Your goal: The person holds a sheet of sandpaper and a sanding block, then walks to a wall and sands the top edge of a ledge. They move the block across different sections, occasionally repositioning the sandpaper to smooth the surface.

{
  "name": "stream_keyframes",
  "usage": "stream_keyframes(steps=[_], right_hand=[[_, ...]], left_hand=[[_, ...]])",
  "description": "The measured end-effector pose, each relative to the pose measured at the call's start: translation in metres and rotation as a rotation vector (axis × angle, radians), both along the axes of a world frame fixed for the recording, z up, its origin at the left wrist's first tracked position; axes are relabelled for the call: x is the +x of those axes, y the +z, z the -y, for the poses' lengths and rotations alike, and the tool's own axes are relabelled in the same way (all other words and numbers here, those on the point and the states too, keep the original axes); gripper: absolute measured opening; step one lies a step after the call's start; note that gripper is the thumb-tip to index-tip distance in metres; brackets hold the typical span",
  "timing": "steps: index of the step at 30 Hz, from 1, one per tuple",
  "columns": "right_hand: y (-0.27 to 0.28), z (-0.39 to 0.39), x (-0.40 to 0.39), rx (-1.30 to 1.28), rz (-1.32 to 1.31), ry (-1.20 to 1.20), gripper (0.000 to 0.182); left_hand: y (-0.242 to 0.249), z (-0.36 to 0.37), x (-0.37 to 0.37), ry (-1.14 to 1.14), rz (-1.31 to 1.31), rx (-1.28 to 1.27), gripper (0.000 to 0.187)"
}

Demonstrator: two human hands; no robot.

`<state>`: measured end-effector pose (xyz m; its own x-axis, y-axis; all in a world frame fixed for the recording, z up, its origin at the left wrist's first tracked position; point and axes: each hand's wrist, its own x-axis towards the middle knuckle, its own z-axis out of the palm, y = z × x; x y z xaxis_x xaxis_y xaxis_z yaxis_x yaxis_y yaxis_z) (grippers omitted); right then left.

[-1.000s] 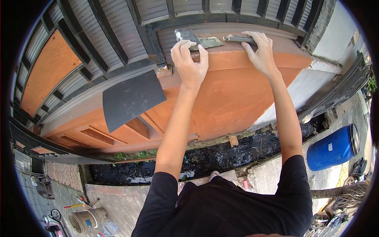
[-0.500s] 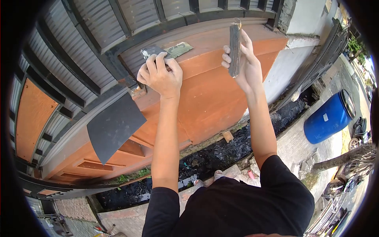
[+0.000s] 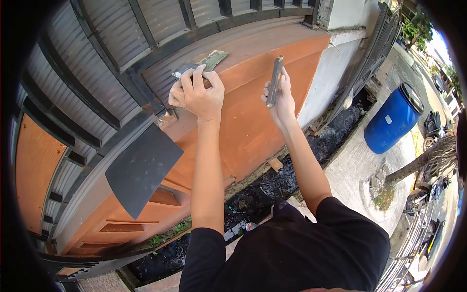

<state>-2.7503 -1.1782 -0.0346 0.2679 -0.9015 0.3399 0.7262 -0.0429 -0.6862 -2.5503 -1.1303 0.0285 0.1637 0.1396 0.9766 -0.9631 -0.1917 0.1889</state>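
Observation:
My right hand (image 3: 283, 104) is raised in front of the orange wall, its fingers and thumb closed round a narrow dark strip of weathered wood (image 3: 275, 80) held nearly upright. To the left, my left hand (image 3: 199, 95) is closed over the ledge, fingers curled on something mostly hidden. A dark grey piece with a whitish patch (image 3: 181, 71) shows at its fingertips. Just beyond lies a flat greenish piece with ragged edges (image 3: 214, 59). A black sheet, like sandpaper (image 3: 144, 168), hangs over the ledge below and left of my left hand.
Dark metal bars (image 3: 95, 82) stand behind the orange ledge (image 3: 272, 46). A ditch with dark water (image 3: 253, 197) runs along the wall's foot. On the pavement at right are a blue barrel (image 3: 393, 119), a tree trunk (image 3: 413, 163) and parked motorcycles (image 3: 418, 198).
My right hand has moved down and left with the wood strip, turning it to a narrower side. My left hand keeps its place at the ledge. The camera view has shifted.

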Motion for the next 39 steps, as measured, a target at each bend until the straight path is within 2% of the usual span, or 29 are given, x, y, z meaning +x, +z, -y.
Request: stream_keyframes(steps=[1,3,5,7,8,10,11,13,16,18,19,21,24,27,29,32,34,35,37,39], right_hand=[[-0.012,0.011,0.005,0.002,0.005,-0.010,0.062],[-0.019,0.025,0.019,-0.104,-0.225,-0.505,0.060],[-0.013,0.040,0.019,-0.101,-0.193,-0.477,0.059],[-0.002,0.073,0.023,-0.251,-0.335,-0.890,0.061],[0.002,0.081,0.021,-0.249,-0.328,-0.893,0.061],[0.019,0.086,0.019,-0.039,-0.650,-1.045,0.060],[0.016,0.087,0.024,-0.032,-0.644,-1.043,0.060],[-0.001,0.079,0.044,-0.150,-0.607,-1.188,0.057],[-0.048,0.043,0.081,-0.241,-0.519,-1.149,0.055],[-0.060,0.040,0.080,-0.400,-0.653,-1.187,0.053],[-0.049,0.051,0.070,-0.395,-0.653,-1.185,0.053],[-0.016,0.094,0.034,-0.182,-0.571,-1.188,0.051],[0.014,0.132,0.002,-0.070,-0.522,-1.196,0.050],[-0.028,0.083,0.052,-0.166,-0.519,-1.128,0.053],[-0.069,0.027,0.092,-0.397,-0.538,-1.057,0.053],[-0.050,0.050,0.072,-0.386,-0.544,-1.114,0.054],[-0.005,0.091,0.034,-0.123,-0.491,-1.099,0.052],[0.001,0.103,0.028,-0.130,-0.495,-1.089,0.052],[0.006,0.115,0.021,-0.051,-0.496,-1.180,0.052],[-0.031,0.081,0.053,-0.082,-0.511,-1.158,0.052]], left_hand=[[-0.002,0.000,0.001,0.007,0.011,0.007,0.017],[-0.001,0.001,0.004,0.010,0.035,0.012,0.016],[-0.001,0.001,0.003,0.038,0.040,0.014,0.015],[0.000,-0.001,0.002,0.042,0.039,0.024,0.014],[0.000,-0.001,0.001,0.049,0.031,0.039,0.013],[0.003,-0.001,0.002,0.065,0.058,0.053,0.009],[0.003,-0.001,0.002,0.082,0.075,0.067,0.006],[0.006,0.000,0.000,0.054,0.070,0.060,0.006],[0.004,-0.003,0.001,0.089,0.080,0.167,0.010],[0.004,-0.004,0.001,0.083,0.082,0.184,0.011],[0.004,-0.005,0.000,0.082,0.076,0.203,0.011],[0.007,-0.005,-0.003,0.095,0.078,0.193,0.014],[0.008,-0.006,-0.005,0.081,0.070,0.211,0.016],[0.008,-0.004,-0.008,0.094,0.055,0.218,0.016],[0.007,-0.006,-0.008,0.114,0.048,0.232,0.016],[0.008,-0.007,-0.004,0.097,0.094,0.220,0.016],[0.006,-0.005,-0.003,0.093,0.092,0.203,0.017],[0.006,-0.002,-0.001,0.082,0.097,0.180,0.019],[0.005,-0.004,-0.001,0.108,0.084,0.188,0.019],[0.006,-0.003,-0.003,0.103,0.077,0.200,0.018]])
